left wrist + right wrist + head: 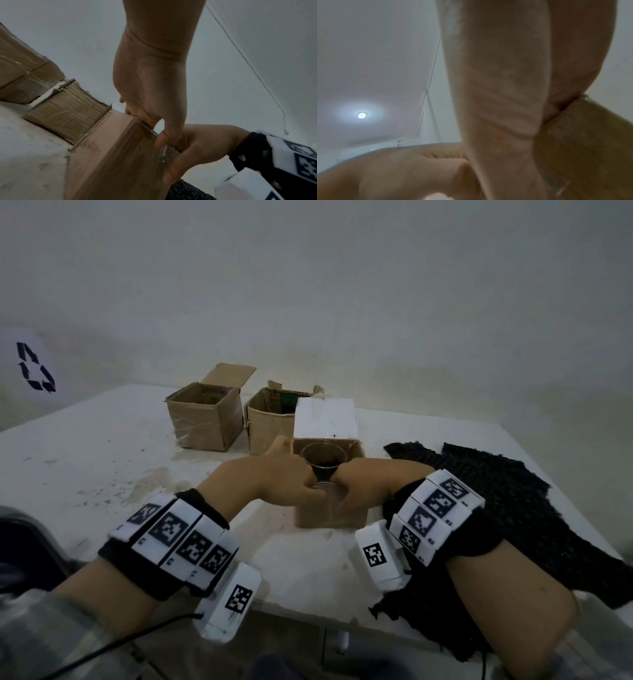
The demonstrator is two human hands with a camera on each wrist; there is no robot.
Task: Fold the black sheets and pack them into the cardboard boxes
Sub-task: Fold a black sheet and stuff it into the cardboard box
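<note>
Packing at the nearest cardboard box (330, 513).
Your left hand (274, 477) and right hand (363, 479) pinched a black sheet (323, 472) at its rim; more black sheets (507, 508) lay unfolded on the bench (85, 460).

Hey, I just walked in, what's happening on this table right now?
A person has both hands at the open top of the nearest box. The left hand and right hand hold something dark with a clear round thing at its mouth; what exactly is unclear. Two more open boxes stand behind, and loose black sheets lie unfolded to the right.
</note>
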